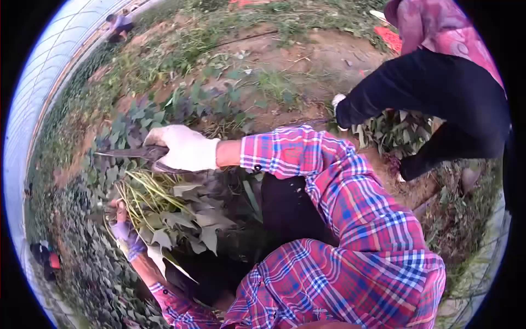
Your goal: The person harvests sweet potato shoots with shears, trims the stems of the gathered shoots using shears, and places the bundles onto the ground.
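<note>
My right hand (183, 148), in a white glove, is closed on a dark pointed tool (129, 153), perhaps shears, whose tip points left. Just below it is a bunch of cut leafy stems (150, 192), pale green at the ends, with broad leaves hanging to the right. My left hand (125, 229), in a purplish glove with bare fingertips showing, is closed around the left side of this bunch. The tool is above the stem ends; whether it touches them I cannot tell.
A co-worker in dark trousers (416, 88) stands close on the right. Leafy vines (82, 236) cover the ground at the left, with bare soil (334, 60) farther ahead. Another person (119, 24) is far off at the upper left, near the greenhouse wall (60, 44).
</note>
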Tool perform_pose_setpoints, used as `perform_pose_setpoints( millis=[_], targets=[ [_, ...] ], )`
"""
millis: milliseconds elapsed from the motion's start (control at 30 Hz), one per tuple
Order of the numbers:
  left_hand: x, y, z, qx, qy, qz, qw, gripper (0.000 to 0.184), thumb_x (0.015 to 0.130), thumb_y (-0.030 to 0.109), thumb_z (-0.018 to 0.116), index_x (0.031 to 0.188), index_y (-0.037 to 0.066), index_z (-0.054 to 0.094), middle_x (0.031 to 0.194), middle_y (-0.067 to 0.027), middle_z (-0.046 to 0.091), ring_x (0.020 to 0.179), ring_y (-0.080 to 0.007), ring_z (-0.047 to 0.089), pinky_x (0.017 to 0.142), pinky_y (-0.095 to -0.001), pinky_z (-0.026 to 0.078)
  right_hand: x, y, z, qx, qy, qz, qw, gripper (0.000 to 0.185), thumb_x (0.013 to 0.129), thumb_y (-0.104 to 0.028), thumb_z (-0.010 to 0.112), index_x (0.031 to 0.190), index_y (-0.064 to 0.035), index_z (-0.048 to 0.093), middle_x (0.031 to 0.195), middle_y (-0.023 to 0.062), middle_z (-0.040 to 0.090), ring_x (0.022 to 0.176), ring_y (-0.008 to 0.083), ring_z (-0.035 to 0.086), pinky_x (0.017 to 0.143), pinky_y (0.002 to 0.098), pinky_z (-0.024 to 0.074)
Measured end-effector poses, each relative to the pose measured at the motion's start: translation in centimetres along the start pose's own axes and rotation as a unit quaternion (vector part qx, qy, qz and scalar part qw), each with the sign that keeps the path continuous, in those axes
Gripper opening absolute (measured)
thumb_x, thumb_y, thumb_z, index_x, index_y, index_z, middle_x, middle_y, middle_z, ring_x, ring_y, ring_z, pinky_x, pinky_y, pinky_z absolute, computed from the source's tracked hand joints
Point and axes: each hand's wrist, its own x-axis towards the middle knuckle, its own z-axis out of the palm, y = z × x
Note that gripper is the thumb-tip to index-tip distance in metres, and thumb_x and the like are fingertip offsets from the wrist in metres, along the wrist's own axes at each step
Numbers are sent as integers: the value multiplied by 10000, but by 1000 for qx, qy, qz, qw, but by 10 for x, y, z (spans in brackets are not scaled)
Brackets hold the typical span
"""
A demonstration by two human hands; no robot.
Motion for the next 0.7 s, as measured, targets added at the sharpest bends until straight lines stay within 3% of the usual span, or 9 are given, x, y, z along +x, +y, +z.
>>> perform_pose_setpoints(
  millis=[67,133,167,267,367,567,600,633,700],
  targets=[
    [12,-20,-44,72,159,-17,985,279,843,222,679,1048,56,586,873,-34,618,683,-135,586,601,-273,528,-8,-9,-14,-120,29,24,992,440,689,-192,677,1101,-68,583,891,195,641,863,351,615,755,398,481],
    [20,-13,-28,61,135,-17,989,277,862,215,660,1078,61,582,880,-21,625,686,-109,569,623,-255,520,-12,-11,-18,-164,28,34,985,416,701,-188,663,1092,-63,592,874,185,645,848,342,624,750,407,478],
    [24,-21,-22,44,161,-14,986,348,889,216,622,1176,32,552,1015,-72,632,837,-145,602,757,-287,522,-12,-12,-17,-181,36,21,983,402,706,-180,654,1086,-61,595,871,183,645,843,341,627,746,409,479],
    [25,32,82,145,8,58,988,454,925,204,553,1318,1,451,1307,-161,497,1188,-216,489,989,-364,399,-7,-9,-5,-211,65,-4,975,379,722,-170,638,1078,-50,598,858,174,647,825,343,632,735,411,484],
    [51,26,91,200,46,56,977,443,911,142,568,1310,-10,452,1286,-136,510,1148,-199,501,983,-308,385,-4,-12,-2,-155,89,37,983,350,738,-202,641,1052,-49,608,847,177,649,821,343,635,732,413,486],
    [68,8,76,-43,8,-39,998,432,899,148,592,1285,-9,479,1212,-115,563,1058,-196,565,903,-334,472,-2,-4,0,-68,161,32,984,345,720,-189,675,1023,-41,604,882,186,644,846,334,632,760,381,490],
    [72,0,67,54,9,7,998,404,876,135,613,1241,-16,526,1151,-110,601,1033,-192,578,903,-326,474,-3,0,1,-59,183,19,981,377,710,-184,684,1041,-28,598,926,195,637,876,321,629,778,378,489],
    [59,13,83,70,-8,-37,997,387,844,140,648,1192,-12,571,1083,-96,632,990,-172,585,874,-294,469,-7,-14,-4,-35,147,65,986,424,695,-177,696,1072,-16,587,945,195,633,888,319,626,787,376,489],
    [42,23,110,135,44,-70,987,394,808,142,684,1168,11,590,1036,-57,643,908,-130,581,820,-266,454,-4,4,6,-24,159,-4,987,336,707,-197,691,982,-19,616,867,175,639,803,281,632,730,358,492]
  ],
)
